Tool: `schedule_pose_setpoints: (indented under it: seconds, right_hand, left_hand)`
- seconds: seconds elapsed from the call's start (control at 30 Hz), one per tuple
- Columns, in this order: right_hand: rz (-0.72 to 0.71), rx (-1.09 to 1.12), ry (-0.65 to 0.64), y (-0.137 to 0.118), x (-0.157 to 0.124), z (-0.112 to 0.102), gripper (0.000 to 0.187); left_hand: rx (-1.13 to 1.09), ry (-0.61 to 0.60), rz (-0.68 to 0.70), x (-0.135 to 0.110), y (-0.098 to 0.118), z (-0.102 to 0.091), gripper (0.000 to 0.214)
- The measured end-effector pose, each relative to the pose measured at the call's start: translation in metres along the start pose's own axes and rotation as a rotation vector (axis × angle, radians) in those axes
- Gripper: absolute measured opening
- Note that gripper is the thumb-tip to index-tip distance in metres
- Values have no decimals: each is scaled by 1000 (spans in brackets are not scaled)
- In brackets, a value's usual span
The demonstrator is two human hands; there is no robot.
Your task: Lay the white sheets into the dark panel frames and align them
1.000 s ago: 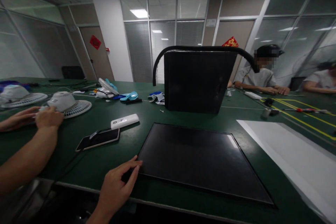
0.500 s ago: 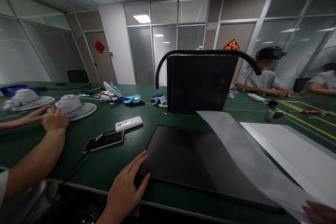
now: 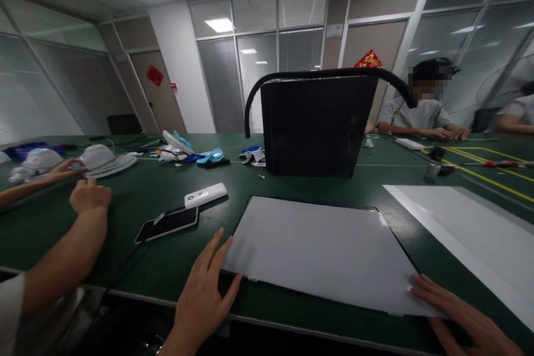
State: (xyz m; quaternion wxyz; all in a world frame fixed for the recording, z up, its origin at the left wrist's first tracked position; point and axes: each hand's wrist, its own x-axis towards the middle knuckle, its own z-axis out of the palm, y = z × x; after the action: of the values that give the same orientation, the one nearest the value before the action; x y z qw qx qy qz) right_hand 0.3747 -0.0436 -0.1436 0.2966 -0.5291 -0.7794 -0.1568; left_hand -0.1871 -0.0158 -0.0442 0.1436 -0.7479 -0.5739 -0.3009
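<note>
A pale, flat sheet (image 3: 317, 250) lies over a thin black panel, whose dark rim (image 3: 403, 245) shows along its edges on the green table. My left hand (image 3: 204, 283) rests at the panel's left end, fingers spread and thumb at the near corner. At the opposite end, my right hand (image 3: 463, 311) has its fingers stretched out onto the sheet's near right corner. Neither hand grips anything.
Behind the sheet stands a large black panel (image 3: 317, 128) with a black tube over its top. A phone (image 3: 171, 223) and a white handheld device (image 3: 206, 195) lie left. More white sheeting (image 3: 467, 233) lies right. A neighbour's hand (image 3: 89, 194) is near a fan part (image 3: 110, 166).
The translucent sheet, lifted at the right before, has come down flat over the black panel. My right hand has moved in to its near right corner; my left hand has stayed put.
</note>
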Motion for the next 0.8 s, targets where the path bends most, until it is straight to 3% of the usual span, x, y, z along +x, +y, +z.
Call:
schedule_pose_setpoints:
  seconds: [0.13, 0.3, 0.43, 0.53, 0.67, 0.8]
  right_hand:
    - [2, -81, 6, -34, 23, -14, 54]
    - [47, -213, 80, -65, 47, -29, 69]
    - [85, -234, 133, -72, 46, -29, 65]
    - [85, -146, 263, -74, 40, -27, 51]
    - [-59, -65, 442, -74, 34, -23, 49]
    - [-149, -103, 490, -69, 26, -17, 49]
  left_hand:
    - [4, -63, 46, 1, -1, -1, 28]
    - [-36, -44, 71, 1, -4, 5, 27]
    - [-51, -48, 115, 2, -7, 6, 27]
    - [-50, -56, 155, 2, -7, 4, 27]
    - [-36, -60, 176, 3, -7, 3, 30]
    - [-38, -70, 169, 4, -6, 3, 30]
